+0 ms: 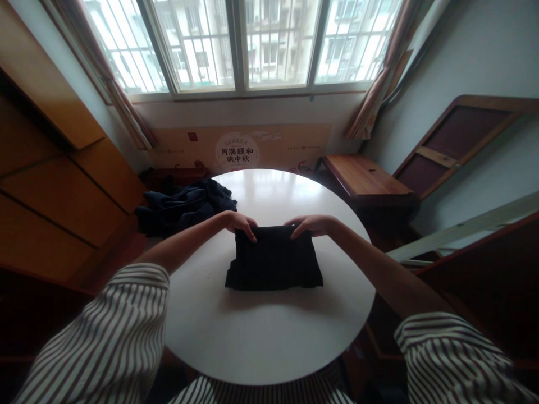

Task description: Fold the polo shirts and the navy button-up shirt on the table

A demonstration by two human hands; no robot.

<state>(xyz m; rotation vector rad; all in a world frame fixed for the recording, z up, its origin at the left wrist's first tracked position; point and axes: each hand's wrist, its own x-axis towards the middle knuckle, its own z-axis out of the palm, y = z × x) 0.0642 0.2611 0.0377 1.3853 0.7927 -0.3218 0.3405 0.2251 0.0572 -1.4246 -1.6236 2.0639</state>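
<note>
A folded black garment (275, 261) is at the middle of the round white table (269, 336); its exact kind does not show. My left hand (243, 224) grips its far left corner, thumb on top and fingers tucked behind. At the far right corner my right hand (309, 225) pinches the same edge in the same way. The far edge looks slightly raised, while the near edge lies at or close to the tabletop. The fingers under the cloth are mostly hidden.
Dark blue crumpled clothes (189, 202) lie in a heap at the table's far left edge. A wooden side table (366, 174) stands beyond the table on the right. Orange-brown cabinets (63, 207) line the left, and a barred window (240, 45) is ahead.
</note>
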